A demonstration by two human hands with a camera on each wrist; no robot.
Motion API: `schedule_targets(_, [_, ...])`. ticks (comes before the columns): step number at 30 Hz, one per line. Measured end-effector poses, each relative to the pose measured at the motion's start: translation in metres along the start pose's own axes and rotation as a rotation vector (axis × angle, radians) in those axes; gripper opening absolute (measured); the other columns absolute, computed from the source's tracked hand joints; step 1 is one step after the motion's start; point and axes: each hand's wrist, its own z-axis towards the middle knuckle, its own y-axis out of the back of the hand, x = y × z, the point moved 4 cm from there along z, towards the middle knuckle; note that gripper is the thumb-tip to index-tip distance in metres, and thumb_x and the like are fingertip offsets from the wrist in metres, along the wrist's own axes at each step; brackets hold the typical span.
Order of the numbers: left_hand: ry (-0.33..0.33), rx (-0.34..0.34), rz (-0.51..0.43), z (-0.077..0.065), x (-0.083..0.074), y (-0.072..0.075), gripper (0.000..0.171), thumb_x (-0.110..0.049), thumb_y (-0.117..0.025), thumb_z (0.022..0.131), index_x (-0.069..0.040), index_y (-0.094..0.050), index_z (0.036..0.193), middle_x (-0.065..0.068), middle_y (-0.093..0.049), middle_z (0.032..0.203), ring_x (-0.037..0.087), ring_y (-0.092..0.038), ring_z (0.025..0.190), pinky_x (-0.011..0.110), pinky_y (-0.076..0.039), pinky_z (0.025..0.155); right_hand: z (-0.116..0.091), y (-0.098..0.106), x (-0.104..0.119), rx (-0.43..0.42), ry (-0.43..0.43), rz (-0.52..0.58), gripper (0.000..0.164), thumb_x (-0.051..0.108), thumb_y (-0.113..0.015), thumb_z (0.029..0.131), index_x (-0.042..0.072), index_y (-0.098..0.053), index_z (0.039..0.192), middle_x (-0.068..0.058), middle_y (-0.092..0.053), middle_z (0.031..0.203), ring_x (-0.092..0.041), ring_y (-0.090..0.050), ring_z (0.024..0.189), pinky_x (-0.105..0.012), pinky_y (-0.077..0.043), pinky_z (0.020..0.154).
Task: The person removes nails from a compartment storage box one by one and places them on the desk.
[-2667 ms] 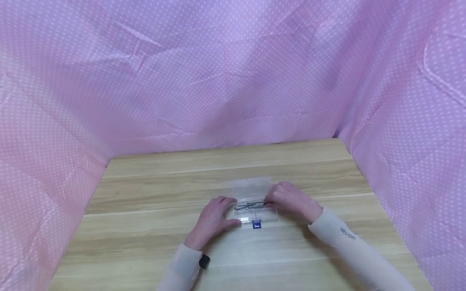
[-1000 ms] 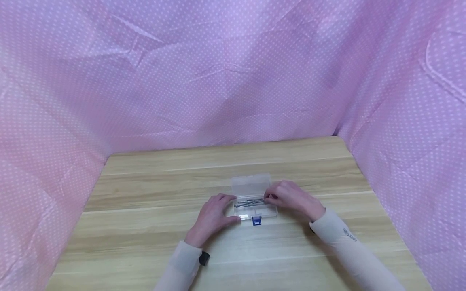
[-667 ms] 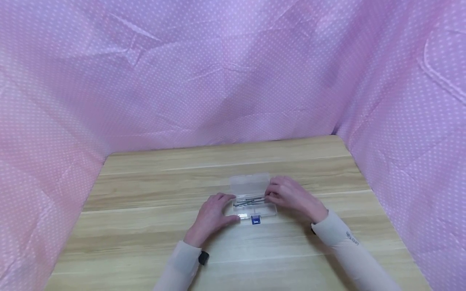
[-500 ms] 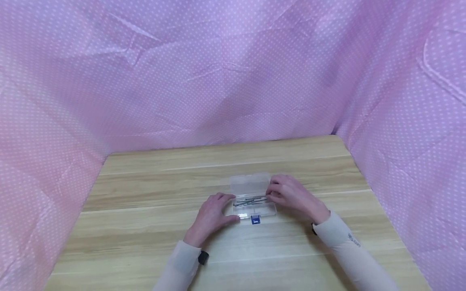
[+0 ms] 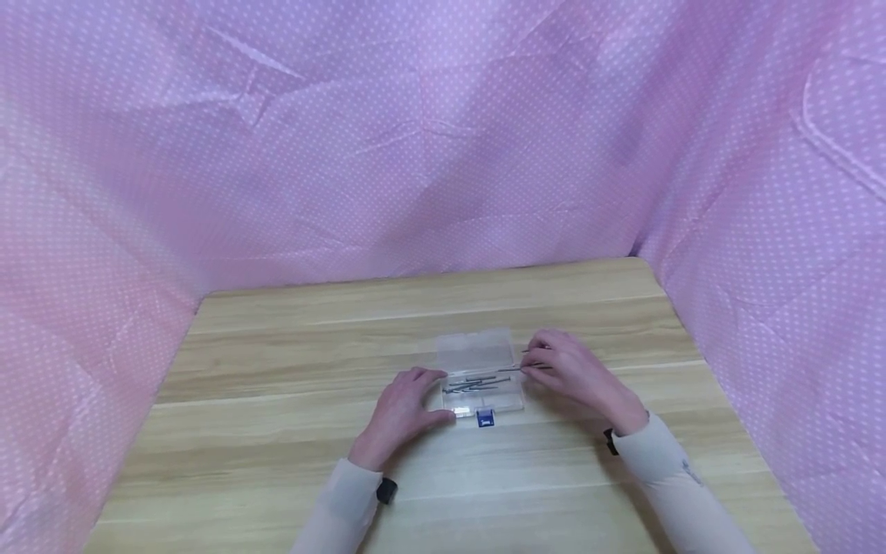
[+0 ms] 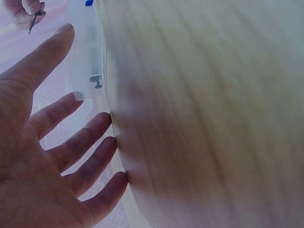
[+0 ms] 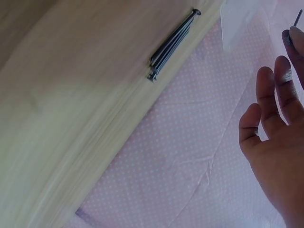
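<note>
A clear plastic box lies on the table with its lid folded back; several grey metal nails are inside. My left hand holds the box's left end, thumb at the front corner and index finger at the back; its other fingertips rest on the table in the left wrist view. Just right of the box, my right hand pinches one thin nail between thumb and index finger, its free end pointing left. More nails lie bundled on the table in the right wrist view, mostly hidden behind that hand in the head view.
A blue label hangs at the box's front edge. The lid lies toward the back of the wooden table. Pink dotted cloth rises behind the table and along both sides.
My right hand has drawn a nail out of the box and moved right, past the box's right end. My left hand stays at the box's left end.
</note>
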Motion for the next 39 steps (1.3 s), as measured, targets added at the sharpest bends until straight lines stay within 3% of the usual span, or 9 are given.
schedule_targets(16, [-0.015, -0.006, 0.012, 0.0, -0.001, 0.0, 0.071, -0.047, -0.087, 0.081, -0.014, -0.064, 0.139, 0.011, -0.062, 0.135, 0.033, -0.057, 0.125, 0.053, -0.048, 0.104, -0.021, 0.021, -0.01, -0.044, -0.119, 0.01, 0.014, 0.011, -0.087, 0.081, 0.015, -0.08, 0.093, 0.003, -0.065, 0.098, -0.017, -0.06, 0.093, -0.043, -0.047, 0.083])
schedule_targets(30, [-0.026, -0.021, 0.004, 0.0, 0.0, 0.004, 0.07, -0.047, -0.086, 0.082, -0.015, -0.064, 0.139, 0.011, -0.062, 0.135, 0.034, -0.057, 0.126, 0.055, -0.048, 0.103, -0.033, 0.033, -0.023, -0.121, -0.122, -0.003, 0.017, 0.007, -0.087, 0.078, 0.013, -0.079, 0.091, -0.001, -0.066, 0.097, -0.023, -0.062, 0.092, -0.047, -0.049, 0.082])
schedule_targets(39, [-0.016, -0.018, -0.008, 0.001, -0.001, 0.003, 0.072, -0.049, -0.087, 0.08, -0.015, -0.064, 0.139, 0.01, -0.063, 0.135, 0.033, -0.057, 0.125, 0.054, -0.047, 0.104, -0.04, 0.036, -0.029, -0.104, -0.156, -0.005, 0.016, 0.006, -0.087, 0.079, 0.014, -0.08, 0.091, 0.004, -0.065, 0.095, -0.021, -0.061, 0.093, -0.046, -0.047, 0.082])
